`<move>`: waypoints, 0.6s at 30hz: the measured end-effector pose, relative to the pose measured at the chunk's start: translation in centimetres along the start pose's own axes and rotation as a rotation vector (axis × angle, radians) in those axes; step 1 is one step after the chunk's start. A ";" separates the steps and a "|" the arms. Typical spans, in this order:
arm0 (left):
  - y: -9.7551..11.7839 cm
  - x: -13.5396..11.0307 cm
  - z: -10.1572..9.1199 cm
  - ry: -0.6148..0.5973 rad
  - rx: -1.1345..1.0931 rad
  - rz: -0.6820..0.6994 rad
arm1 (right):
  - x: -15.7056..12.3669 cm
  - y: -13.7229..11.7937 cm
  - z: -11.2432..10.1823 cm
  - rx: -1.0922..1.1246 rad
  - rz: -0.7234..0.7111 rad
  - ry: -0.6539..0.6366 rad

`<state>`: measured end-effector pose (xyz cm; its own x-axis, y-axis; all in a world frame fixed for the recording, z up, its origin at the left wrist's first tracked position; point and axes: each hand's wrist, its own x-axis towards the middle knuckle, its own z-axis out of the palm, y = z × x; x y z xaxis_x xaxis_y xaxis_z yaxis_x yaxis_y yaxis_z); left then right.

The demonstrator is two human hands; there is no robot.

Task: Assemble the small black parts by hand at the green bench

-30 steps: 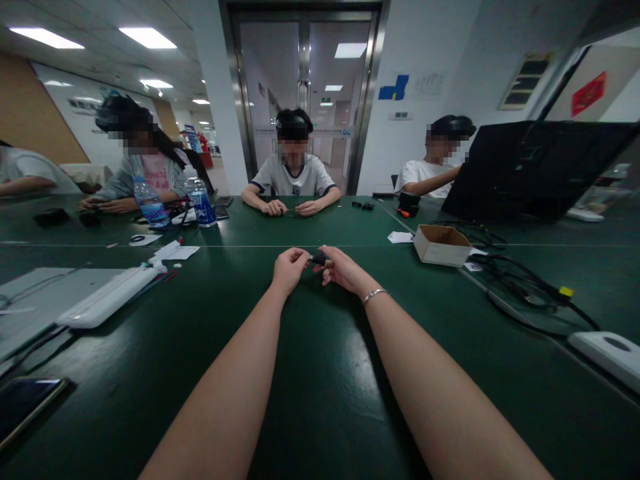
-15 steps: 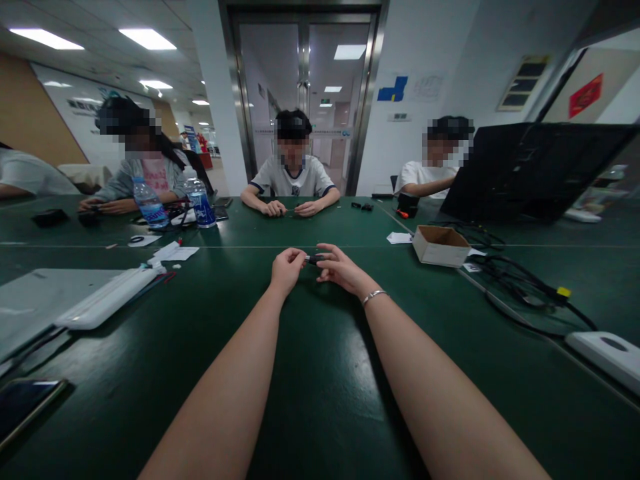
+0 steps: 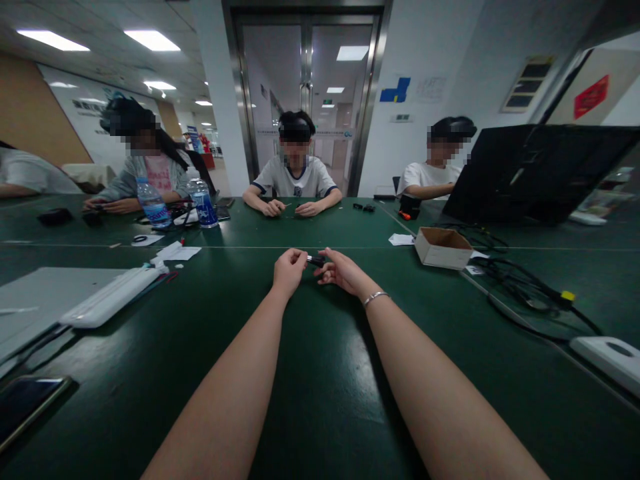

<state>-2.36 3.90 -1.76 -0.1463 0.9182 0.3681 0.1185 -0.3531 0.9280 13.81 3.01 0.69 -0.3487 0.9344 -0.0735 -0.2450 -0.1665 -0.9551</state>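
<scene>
A small, slim black object with a silver band [image 3: 315,261] is held level above the green table [image 3: 320,347]; its exact kind is too small to make out. My left hand [image 3: 290,272] pinches its left end between thumb and fingertips, hiding that tip. Around the black right end, the fingers of my right hand [image 3: 343,272] are curled in, the index finger and thumb at its sides. A silver bracelet [image 3: 376,298] circles my right wrist.
An open cardboard box [image 3: 443,257] stands right of my hands, with black cables [image 3: 530,283] and a white power strip [image 3: 607,360] beyond. Leftward lie a white case [image 3: 113,297], a laptop [image 3: 45,287] and a phone [image 3: 30,407]. Bottles [image 3: 203,203] and seated people [image 3: 295,173] are across the table.
The fingers of my right hand, spread wider before, have drawn together at the black end of the object. My left hand keeps its pinch. The view has shifted slightly.
</scene>
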 end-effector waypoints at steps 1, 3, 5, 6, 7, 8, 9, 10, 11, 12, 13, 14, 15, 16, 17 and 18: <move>0.0 0.0 0.0 0.004 -0.004 0.002 | 0.0 0.0 0.0 -0.009 -0.003 -0.005; 0.0 0.0 0.0 -0.001 -0.008 0.000 | 0.0 0.1 0.0 -0.007 -0.028 -0.005; -0.1 0.0 -0.1 -0.017 0.010 -0.019 | -0.1 0.1 -0.1 0.018 -0.046 0.009; -0.1 0.0 -0.1 -0.023 0.031 -0.035 | -0.1 0.1 -0.2 0.030 -0.048 0.014; -0.1 -0.1 -0.2 -0.029 0.062 -0.051 | -0.2 0.2 -0.3 0.039 -0.050 0.018; -0.1 -0.1 -0.3 -0.033 0.103 -0.064 | -0.3 0.2 -0.3 0.044 -0.049 0.018; -0.1 -0.1 -0.4 -0.038 0.151 -0.071 | -0.3 0.1 -0.4 0.047 -0.049 0.013; 0.0 -0.1 -0.4 -0.040 0.201 -0.074 | -0.4 0.1 -0.4 0.050 -0.050 0.005; 0.1 -0.1 -0.4 -0.042 0.247 -0.076 | -0.5 0.1 -0.4 0.052 -0.053 -0.004; 0.1 -0.1 -0.4 -0.043 0.285 -0.082 | -0.5 0.1 -0.4 0.052 -0.054 -0.010; 0.2 -0.2 -0.3 -0.043 0.311 -0.096 | -0.5 0.1 -0.4 0.052 -0.055 -0.016; 0.3 -0.2 -0.3 -0.041 0.321 -0.115 | -0.5 0.1 -0.4 0.053 -0.057 -0.021; 0.3 -0.2 -0.2 -0.037 0.313 -0.129 | -0.5 0.1 -0.4 0.055 -0.060 -0.022; 0.3 -0.3 -0.1 -0.035 0.290 -0.129 | -0.5 0.1 -0.4 0.058 -0.063 -0.017; 0.3 -0.3 0.0 -0.035 0.254 -0.114 | -0.4 0.1 -0.5 0.062 -0.065 -0.009; 0.2 -0.3 0.0 -0.039 0.206 -0.091 | -0.4 0.2 -0.5 0.067 -0.069 0.001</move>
<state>-2.26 3.56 -1.66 -0.1278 0.9522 0.2776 0.3049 -0.2286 0.9245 14.36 2.77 0.39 -0.3280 0.9446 -0.0087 -0.3280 -0.1225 -0.9367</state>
